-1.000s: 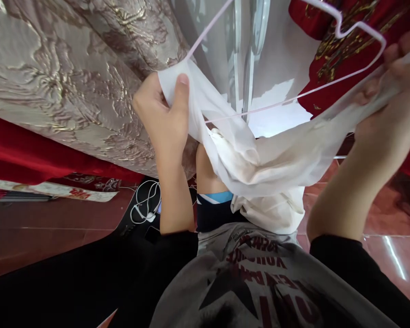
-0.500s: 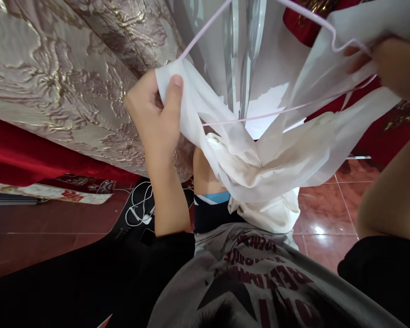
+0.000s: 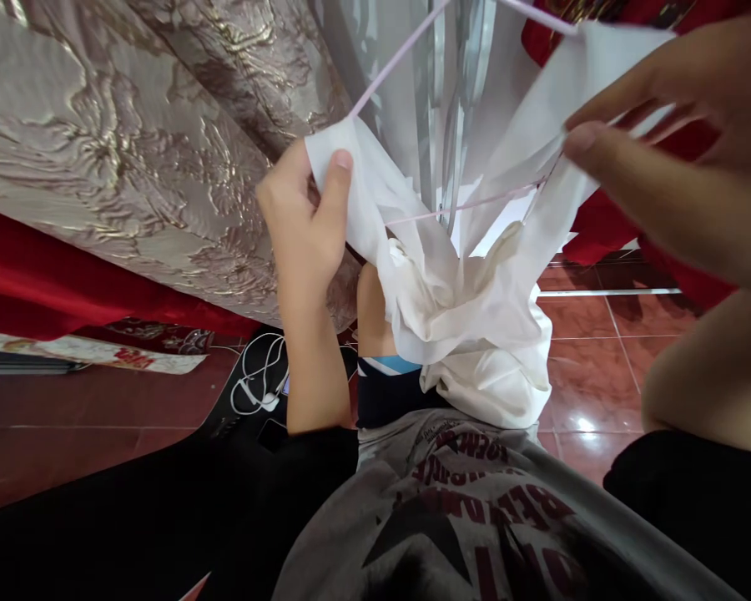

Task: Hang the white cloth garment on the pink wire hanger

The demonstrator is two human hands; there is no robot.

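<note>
A sheer white cloth (image 3: 406, 179) spreads between my hands above my lap, with a thin pink cord (image 3: 400, 54) running from its upper edge. My left hand (image 3: 313, 217) is closed on the left corner of that edge, thumb on top. At the right, my right hand (image 3: 682, 142) pinches thumb and fingertips together at the cloth's other edge, slightly blurred. A second stretch of pink cord crosses between the two sides. Cream fabric (image 3: 494, 384) lies bunched under the sheer cloth, on my lap.
A shiny embossed curtain-like fabric (image 3: 131, 167) hangs at the left above red cloth (image 3: 50, 275). Metal poles (image 3: 451, 159) stand ahead. A white cable (image 3: 244, 376) lies on a dark surface at lower left. Red floor tiles (image 3: 588, 376) show at right.
My right hand has moved left and nearer the camera, drawing the right side of the cloth inward. My left hand has shifted slightly right, still holding its corner.
</note>
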